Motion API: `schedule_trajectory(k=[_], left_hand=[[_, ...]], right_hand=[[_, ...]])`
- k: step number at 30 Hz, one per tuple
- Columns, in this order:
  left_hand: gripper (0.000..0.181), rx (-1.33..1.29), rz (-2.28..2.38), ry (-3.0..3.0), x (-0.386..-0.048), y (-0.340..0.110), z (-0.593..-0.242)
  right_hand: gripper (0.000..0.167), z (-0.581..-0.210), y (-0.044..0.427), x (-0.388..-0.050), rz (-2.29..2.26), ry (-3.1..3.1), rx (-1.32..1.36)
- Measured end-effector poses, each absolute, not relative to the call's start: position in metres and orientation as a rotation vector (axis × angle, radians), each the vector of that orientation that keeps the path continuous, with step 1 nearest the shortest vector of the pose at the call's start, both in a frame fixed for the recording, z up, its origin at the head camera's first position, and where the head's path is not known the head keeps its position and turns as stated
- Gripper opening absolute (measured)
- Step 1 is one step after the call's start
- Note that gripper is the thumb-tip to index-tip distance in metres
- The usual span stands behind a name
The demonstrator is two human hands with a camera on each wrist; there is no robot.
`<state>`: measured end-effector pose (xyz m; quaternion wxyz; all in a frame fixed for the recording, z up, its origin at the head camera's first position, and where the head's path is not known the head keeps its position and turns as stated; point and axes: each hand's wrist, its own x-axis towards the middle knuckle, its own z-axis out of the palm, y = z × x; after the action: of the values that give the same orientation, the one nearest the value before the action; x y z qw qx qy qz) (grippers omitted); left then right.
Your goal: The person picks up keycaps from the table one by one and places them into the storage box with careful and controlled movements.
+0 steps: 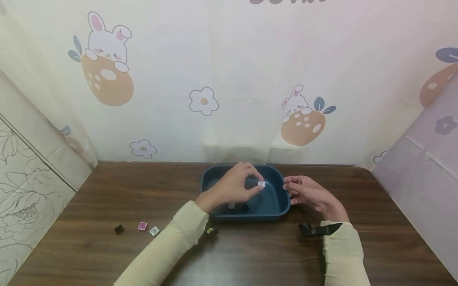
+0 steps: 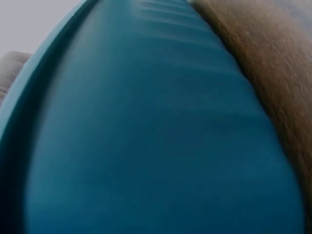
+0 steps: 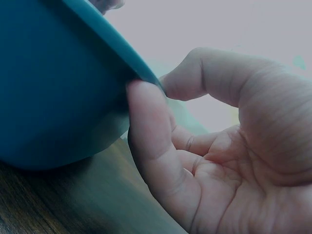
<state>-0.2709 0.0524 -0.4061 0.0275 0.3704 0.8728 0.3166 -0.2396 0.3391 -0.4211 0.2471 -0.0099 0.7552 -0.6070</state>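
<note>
Operator: State the condition of the grip.

Technician: The left hand [image 1: 230, 185] pinches a small white piece [image 1: 262, 184] between thumb and forefinger. The right hand [image 1: 309, 194] grasps the right-hand rim of the blue bin [image 1: 250, 217]; the right wrist view shows thumb and finger on either side of that rim.

Operator: Where does the white piece lie from the grip?

Technician: At the left fingertips, to the right of the palm, toward the right hand. It appears within the bin's outline, right of the middle. I judge this position over the bin to be the controlling relation. Its height above the floor cannot be read.

Operator: Give its orientation.

Technician: The marked face is turned toward the head camera. The outline is nearly square, so no long axis can be assigned. The bin's long axis runs left to right.

Operator: List the surroundings.

Technician: Inside the bin, near the front wall: one pale piece [image 1: 231, 205] and one dark piece [image 1: 245, 207]. On the table [image 1: 272, 254], left of the bin: a black piece [image 1: 119, 229], a pink piece [image 1: 142, 226] and a second white piece [image 1: 154, 230].
</note>
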Motion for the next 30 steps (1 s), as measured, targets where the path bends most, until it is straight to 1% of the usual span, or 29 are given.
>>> schedule_trajectory(k=[9, 15, 30], left_hand=[[0.025, 1.131, 0.972, 2.691, -0.267, 0.056, -0.41], [0.029, 1.145, 0.97, 2.692, -0.268, 0.055, -0.409], [0.031, 1.125, 0.973, 2.686, -0.268, 0.042, -0.406]], right_hand=[[0.038, -0.422, 0.338, -0.24, -1.662, 2.053, -0.012], [0.035, -0.422, 0.339, -0.24, -1.668, 2.044, -0.02], [0.036, -0.422, 0.338, -0.24, -1.654, 2.067, -0.006]])
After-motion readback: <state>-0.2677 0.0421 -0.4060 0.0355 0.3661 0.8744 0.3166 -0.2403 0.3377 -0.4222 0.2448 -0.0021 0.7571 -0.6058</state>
